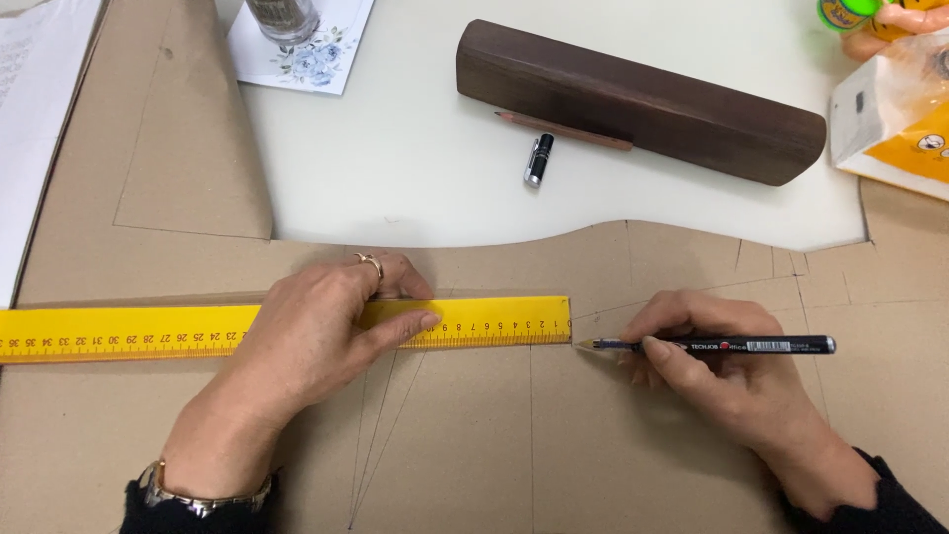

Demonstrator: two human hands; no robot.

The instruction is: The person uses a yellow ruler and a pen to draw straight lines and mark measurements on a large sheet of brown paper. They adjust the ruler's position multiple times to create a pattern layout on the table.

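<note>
Viewing from head camera, I note: left hand pressed flat, fingers spread, on yellow ruler; not gripping. Right hand clenched around black pen, tip touching brown pattern paper just beside ruler's end. Paper matte, stiff, marked with thin pencil lines, lying on white counter. Glass jar on floral card; contents unclear. Dark wooden block, long, smooth; pencil alongside; small black capped cylinder nearby.
</note>
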